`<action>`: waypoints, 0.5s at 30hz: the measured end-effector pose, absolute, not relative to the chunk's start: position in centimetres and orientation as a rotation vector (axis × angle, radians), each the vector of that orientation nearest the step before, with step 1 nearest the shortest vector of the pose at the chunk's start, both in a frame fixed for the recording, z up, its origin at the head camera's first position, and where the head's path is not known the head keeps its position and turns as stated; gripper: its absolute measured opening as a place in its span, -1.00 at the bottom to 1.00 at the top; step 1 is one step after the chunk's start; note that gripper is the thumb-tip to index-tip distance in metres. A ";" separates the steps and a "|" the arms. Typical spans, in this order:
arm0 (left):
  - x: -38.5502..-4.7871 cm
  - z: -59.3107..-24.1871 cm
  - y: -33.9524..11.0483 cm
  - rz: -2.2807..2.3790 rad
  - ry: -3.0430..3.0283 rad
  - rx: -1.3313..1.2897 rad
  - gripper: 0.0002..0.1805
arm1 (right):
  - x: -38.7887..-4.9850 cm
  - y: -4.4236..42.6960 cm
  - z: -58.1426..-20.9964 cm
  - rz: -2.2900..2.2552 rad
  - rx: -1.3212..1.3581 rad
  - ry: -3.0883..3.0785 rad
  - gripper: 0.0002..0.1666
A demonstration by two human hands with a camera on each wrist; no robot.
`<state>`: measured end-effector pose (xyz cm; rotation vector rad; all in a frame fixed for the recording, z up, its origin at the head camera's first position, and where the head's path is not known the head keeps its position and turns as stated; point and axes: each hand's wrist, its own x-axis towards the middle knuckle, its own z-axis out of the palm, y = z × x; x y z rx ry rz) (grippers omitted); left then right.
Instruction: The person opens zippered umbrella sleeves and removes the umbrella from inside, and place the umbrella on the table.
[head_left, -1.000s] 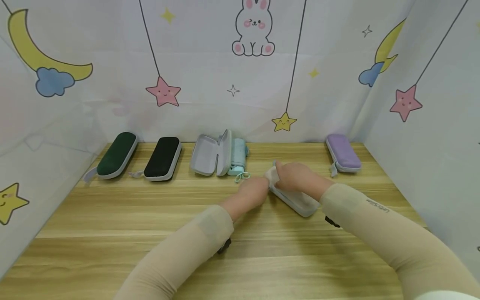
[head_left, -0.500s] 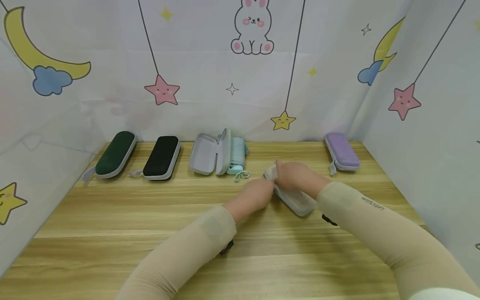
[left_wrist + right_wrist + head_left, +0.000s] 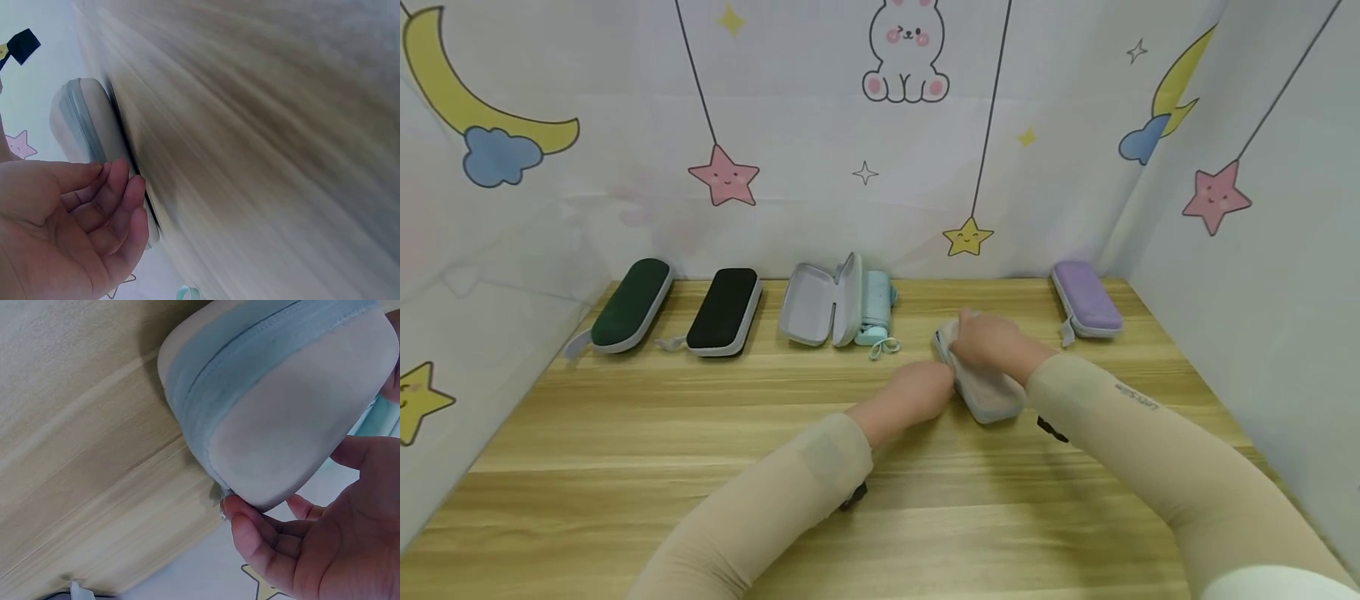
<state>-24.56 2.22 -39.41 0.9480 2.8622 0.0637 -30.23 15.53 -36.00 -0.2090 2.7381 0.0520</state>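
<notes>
The pale beige, rounded fabric case [image 3: 990, 397] sits at two o'clock on the wood-grained tabletop [image 3: 700, 425] in the head view, its lid apparently down; the right hand [image 3: 988, 340] grips its twelve-o'clock end, the left hand [image 3: 921, 390] at nine. In the left wrist view, that hand seemingly pinches the edge. In the right wrist view, the blue-grey zip band [image 3: 215, 406] meets; zipping likely remains.

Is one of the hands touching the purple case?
No, the left hand and right hand are at the pale case, apart from the purple case.
</notes>
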 end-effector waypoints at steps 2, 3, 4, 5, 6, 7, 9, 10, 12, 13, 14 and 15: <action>-24.5 -39.3 2.2 0.082 2.859 0.955 -0.80 | -30.3 15.5 -35.8 0.037 -0.189 2.734 -0.10; -24.4 -39.3 2.2 0.091 2.856 0.953 -0.80 | -30.4 15.5 -35.7 0.031 -0.182 2.731 -0.10; -24.3 -39.2 2.2 0.098 2.851 0.956 -0.80 | -30.4 15.5 -35.7 0.024 -0.177 2.726 -0.10; -24.3 -39.2 2.2 0.108 2.839 0.957 -0.80 | -30.5 15.6 -35.7 0.012 -0.172 2.721 -0.10; -24.2 -39.1 2.2 0.103 2.827 0.973 -0.80 | -30.6 15.6 -35.6 -0.004 -0.165 2.719 -0.10; -24.0 -39.1 2.2 0.102 2.812 0.985 -0.80 | -30.7 15.6 -35.6 -0.018 -0.158 2.715 -0.11; -23.8 -38.9 2.3 0.086 2.782 1.008 -0.80 | -30.9 15.7 -35.5 -0.048 -0.141 2.709 -0.11; -23.7 -38.8 2.4 0.075 2.771 1.019 -0.81 | -31.0 15.8 -35.5 -0.061 -0.134 2.706 -0.11; -23.4 -38.7 2.5 0.051 2.756 1.028 -0.81 | -31.0 15.9 -35.4 -0.075 -0.130 2.702 -0.10; -23.3 -38.6 2.5 0.049 2.752 1.020 -0.81 | -31.0 15.9 -35.4 -0.080 -0.128 2.702 -0.10; -23.3 -38.6 2.5 0.049 2.751 1.011 -0.81 | -31.0 16.0 -35.5 -0.084 -0.129 2.703 -0.09; -23.2 -38.6 2.5 0.055 2.752 1.005 -0.81 | -31.0 16.0 -35.5 -0.084 -0.134 2.706 -0.09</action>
